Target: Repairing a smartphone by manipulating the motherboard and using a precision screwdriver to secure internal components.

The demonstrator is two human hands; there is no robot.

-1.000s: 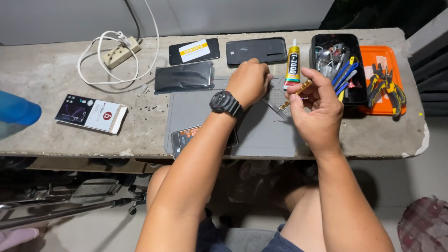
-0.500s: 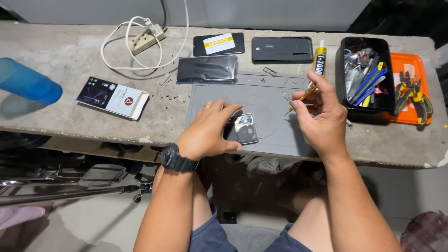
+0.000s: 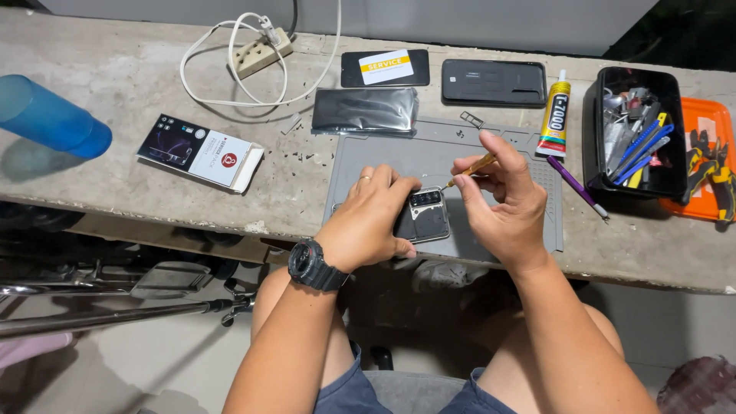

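A dark phone (image 3: pixel 426 217) lies back-up on a grey work mat (image 3: pixel 399 157) on a concrete bench. My left hand (image 3: pixel 368 218) rests on top of the phone and holds it down; a black watch sits on that wrist. My right hand (image 3: pixel 498 195) pinches a small yellow-handled tool (image 3: pixel 469 169), its thin tip pointing down-left at the phone's camera end. My fingers hide much of the phone's left side.
Beyond the mat lie two dark phones (image 3: pixel 493 82), a black film sheet (image 3: pixel 365 111), a glue tube (image 3: pixel 553 115) and a purple pen (image 3: pixel 576 187). A black bin of tools (image 3: pixel 636 138) and an orange tray (image 3: pixel 701 157) stand right. A blue bottle (image 3: pixel 50 116), a box (image 3: pixel 201 152) and a power strip (image 3: pixel 262 49) sit left.
My left hand came back from the far side of the mat and settled on the phone. My right hand brought the tool's tip down toward the phone's camera end.
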